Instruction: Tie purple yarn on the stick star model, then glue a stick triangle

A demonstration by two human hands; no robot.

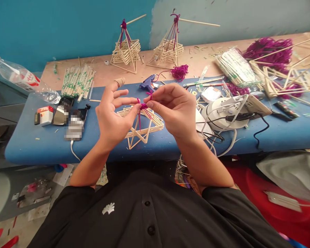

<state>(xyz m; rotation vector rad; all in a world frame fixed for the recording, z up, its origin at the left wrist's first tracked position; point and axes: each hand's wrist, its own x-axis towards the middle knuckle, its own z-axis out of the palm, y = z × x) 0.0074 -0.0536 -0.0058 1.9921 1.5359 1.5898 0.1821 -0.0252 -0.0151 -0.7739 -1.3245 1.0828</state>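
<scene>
Purple yarn [144, 106] is gathered in a knot between my two hands. My left hand [116, 115] pinches one end between thumb and index finger, its other fingers spread; one fingertip wears a tan bandage. With thumb and fingertips, my right hand [177, 108] grips the other end. From the knot, purple strands run down to a frame of thin wooden sticks [144, 132], lying on the blue table surface below my hands. Part of that frame is hidden behind my fingers.
Two stick structures with purple tops [126, 51] stand at the back. A blue glue gun [147, 83] lies behind my hands. Left are wrapped sticks [77, 82], a plastic bottle [23, 77] and a phone [76, 124]. Right are a white corded device [224, 113] and purple yarn bundles [270, 51].
</scene>
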